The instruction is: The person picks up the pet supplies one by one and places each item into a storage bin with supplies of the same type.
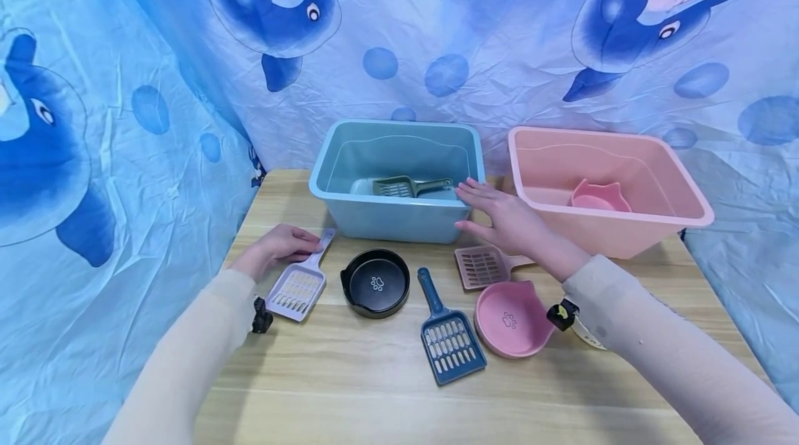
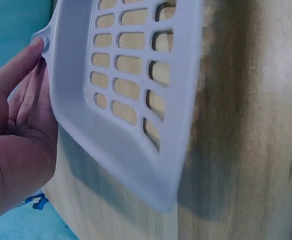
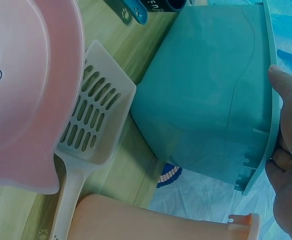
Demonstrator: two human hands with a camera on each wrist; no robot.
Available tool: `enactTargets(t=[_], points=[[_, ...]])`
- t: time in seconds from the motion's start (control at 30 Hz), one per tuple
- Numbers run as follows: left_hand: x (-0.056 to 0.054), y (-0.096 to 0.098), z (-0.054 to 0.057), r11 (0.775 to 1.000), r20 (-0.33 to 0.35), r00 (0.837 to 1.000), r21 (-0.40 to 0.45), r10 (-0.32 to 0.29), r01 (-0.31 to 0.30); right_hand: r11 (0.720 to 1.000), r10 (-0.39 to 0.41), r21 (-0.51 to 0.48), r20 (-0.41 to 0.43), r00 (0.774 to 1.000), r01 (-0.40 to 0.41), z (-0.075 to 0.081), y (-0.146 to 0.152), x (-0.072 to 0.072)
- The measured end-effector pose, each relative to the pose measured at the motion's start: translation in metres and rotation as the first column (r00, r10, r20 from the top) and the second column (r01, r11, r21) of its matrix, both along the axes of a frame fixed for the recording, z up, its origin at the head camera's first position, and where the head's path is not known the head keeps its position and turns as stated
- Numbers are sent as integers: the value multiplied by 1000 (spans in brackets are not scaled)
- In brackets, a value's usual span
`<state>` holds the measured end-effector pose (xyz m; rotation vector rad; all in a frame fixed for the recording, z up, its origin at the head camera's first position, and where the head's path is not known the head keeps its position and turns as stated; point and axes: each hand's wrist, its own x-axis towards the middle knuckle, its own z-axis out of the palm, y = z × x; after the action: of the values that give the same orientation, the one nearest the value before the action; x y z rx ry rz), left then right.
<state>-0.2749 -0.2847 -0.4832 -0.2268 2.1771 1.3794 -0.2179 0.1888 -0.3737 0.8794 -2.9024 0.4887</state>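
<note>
My left hand pinches the handle of a lavender litter scoop, whose slotted pan is tilted close over the table in the left wrist view. My right hand is at the front right corner of a light blue litter box, fingers extended over its rim. In the right wrist view, the thumb and fingertips are right at that rim. Inside the blue box lies a green litter scoop, its handle end near my right fingertips.
A pink litter box at the back right holds a pink bowl. Between my arms lie a black bowl, a dark blue scoop, a brownish-pink scoop and another pink bowl. A whitish dish shows partly under the right sleeve.
</note>
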Motion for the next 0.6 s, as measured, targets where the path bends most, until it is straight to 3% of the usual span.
enactTargets(t=[0.2,0.6], points=[[6,-8,6,998,-33,999,45,35,-34,1000,0,18,4,1000,0,0,0,1],[23,-17,38,966,-103,985,233,137,-110,999,41,-18,-107,993,-43,-4,0,1]])
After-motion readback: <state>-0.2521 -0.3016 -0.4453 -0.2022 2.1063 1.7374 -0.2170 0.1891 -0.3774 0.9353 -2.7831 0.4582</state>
